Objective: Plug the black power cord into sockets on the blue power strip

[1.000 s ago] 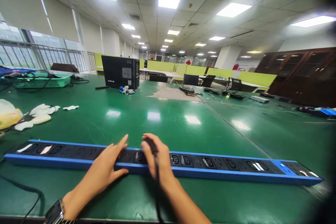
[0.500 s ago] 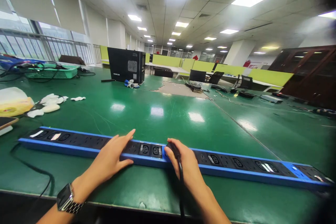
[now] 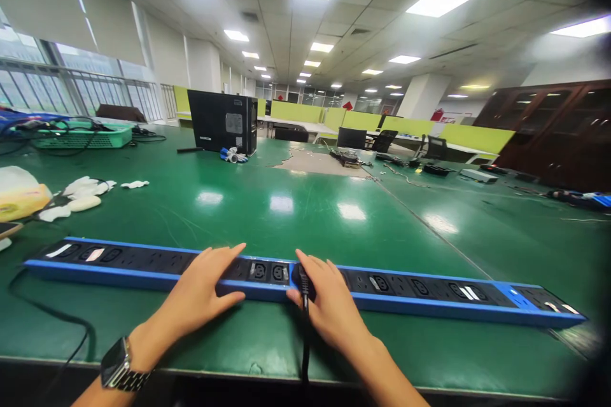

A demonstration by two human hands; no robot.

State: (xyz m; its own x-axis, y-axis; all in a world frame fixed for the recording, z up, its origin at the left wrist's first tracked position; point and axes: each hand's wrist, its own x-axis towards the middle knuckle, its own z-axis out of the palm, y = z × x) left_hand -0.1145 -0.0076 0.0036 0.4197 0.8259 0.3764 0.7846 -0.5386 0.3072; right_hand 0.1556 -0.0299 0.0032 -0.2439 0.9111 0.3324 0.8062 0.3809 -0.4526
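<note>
A long blue-and-black power strip lies across the green table, with rows of sockets facing up. My left hand straddles it left of the middle, thumb on the near side and fingers over the far edge. Right of two sockets under a clear film, my right hand is closed around a black power plug, which sits against the strip's top. Whether its pins are fully in is hidden. The plug's thick black cord drops toward the table's front edge.
A black computer case stands at the back, blue-and-white gloves before it. At left are a green basket with cables and some white scraps. A thin cable leaves the strip's left end. Loose parts lie farther back.
My right hand has brought the plug slightly left and down onto the strip, and its thumb has moved to the near edge. My left hand stays in place on the strip.
</note>
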